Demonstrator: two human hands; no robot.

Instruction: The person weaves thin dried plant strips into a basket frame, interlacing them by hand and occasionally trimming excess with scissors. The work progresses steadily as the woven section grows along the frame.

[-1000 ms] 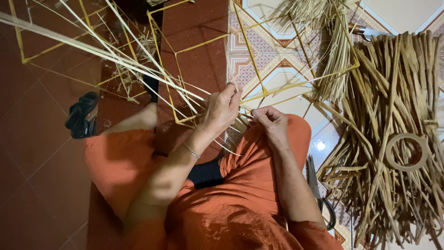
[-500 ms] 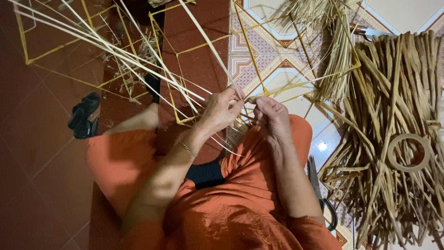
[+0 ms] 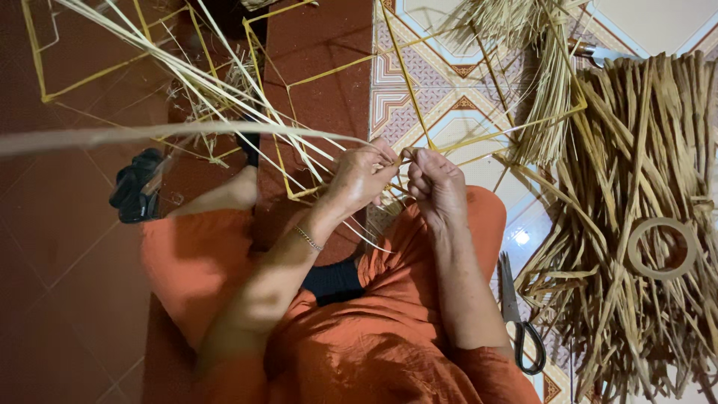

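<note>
Both hands since half a second ago: drawn closer, strands swung lower. Pale strands [image 3: 224,97]: fanning left over red floor, open room there. Left hand [image 3: 364,178]: pinched shut on strands. Right hand [image 3: 436,183]: curled on the crossing, steadying. Scissors [image 3: 517,318], leaf pile [image 3: 636,187]: crowding right edge.

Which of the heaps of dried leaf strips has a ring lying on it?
The big flat heap of brown strips on the right carries the pale ring. The paler bundle farther from the person carries none, and neither hand touches it.
</note>
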